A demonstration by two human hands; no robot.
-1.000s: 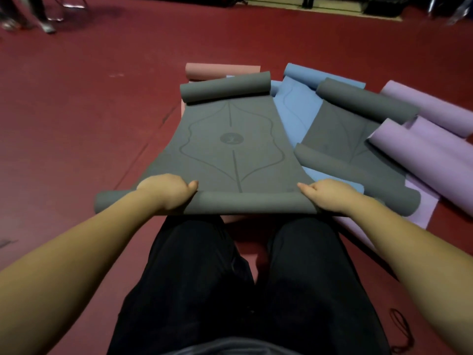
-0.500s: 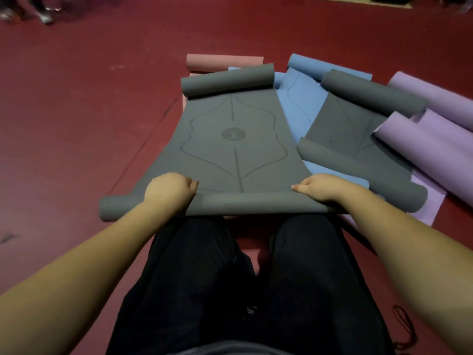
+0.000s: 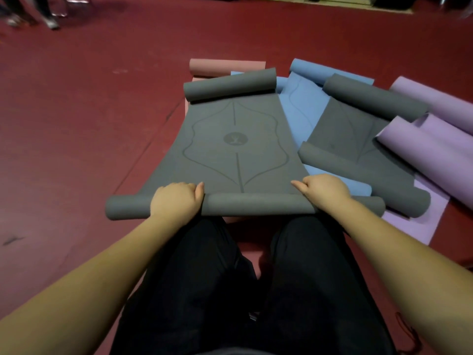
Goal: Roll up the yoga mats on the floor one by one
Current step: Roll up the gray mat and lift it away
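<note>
Two grey mats (image 3: 235,139) (image 3: 350,129), one blue (image 3: 302,108), one pink (image 3: 225,67), one purple (image 3: 432,149).

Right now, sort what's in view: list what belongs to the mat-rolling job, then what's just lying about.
Job in hand:
- grey mat, near end rolled, gripped by left hand and right hand
- second grey mat
- blue mat
- purple mats
- pink mat

Lying about:
- dark cord on the red floor
- bystanders' shoes

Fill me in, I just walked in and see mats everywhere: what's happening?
A person kneeling on the red floor is rolling up a grey yoga mat. The left hand and right hand grip its rolled near end; most of it lies flat, its far end curled. Blue, pink, purple and another grey mat lie beside it, partly unrolled.
</note>
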